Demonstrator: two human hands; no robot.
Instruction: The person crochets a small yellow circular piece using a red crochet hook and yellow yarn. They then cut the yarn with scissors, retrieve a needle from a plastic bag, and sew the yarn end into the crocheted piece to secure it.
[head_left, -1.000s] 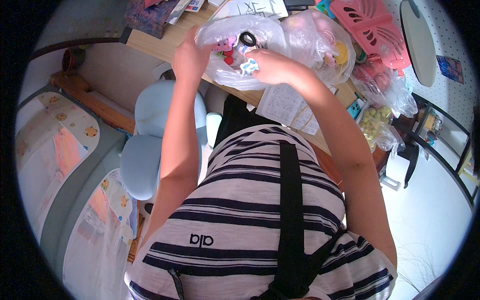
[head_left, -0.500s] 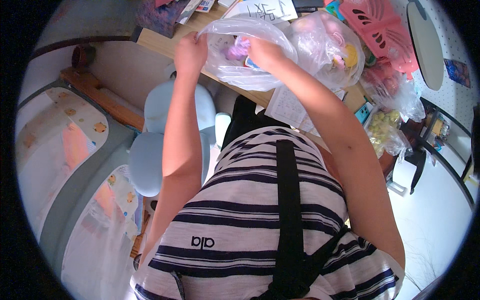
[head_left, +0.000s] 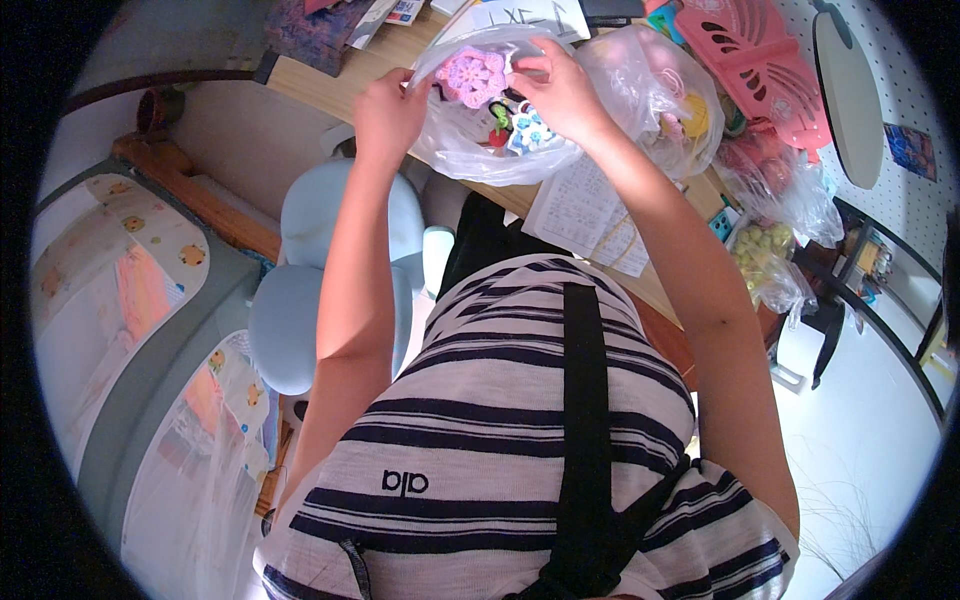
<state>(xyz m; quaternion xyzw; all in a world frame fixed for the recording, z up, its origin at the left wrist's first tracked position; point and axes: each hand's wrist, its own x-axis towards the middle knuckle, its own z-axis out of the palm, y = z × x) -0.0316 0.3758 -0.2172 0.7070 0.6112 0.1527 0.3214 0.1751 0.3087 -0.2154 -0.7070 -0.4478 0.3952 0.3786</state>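
Note:
A clear plastic bag (head_left: pixel 465 160) lies with its mouth spread on the desk, and my left hand (head_left: pixel 388 115) pinches its left rim. Inside it, a pink-and-purple crocheted flower (head_left: pixel 473 77) rests toward the back. A blue-and-white crocheted flower (head_left: pixel 531 130) is nearer the front, beside a small red cherry piece with green leaves (head_left: pixel 499 125). My right hand (head_left: pixel 560 95) is over the bag's right side, fingers apart, their tips close to the pink-and-purple flower. Whether those fingertips touch anything in the bag is hard to see.
A second plastic bag (head_left: pixel 640 140) with pink and yellow things stands right of the first. Written sheets (head_left: pixel 585 215) lie at the desk's near edge. A pink rack (head_left: pixel 750 60) and a bag of green fruit (head_left: pixel 765 245) are farther right. A light blue chair (head_left: pixel 350 215) stands left.
My right hand has drawn up and back from inside the bag, and its fingers have spread. The crocheted pieces now show plainly. My left hand stays on the rim.

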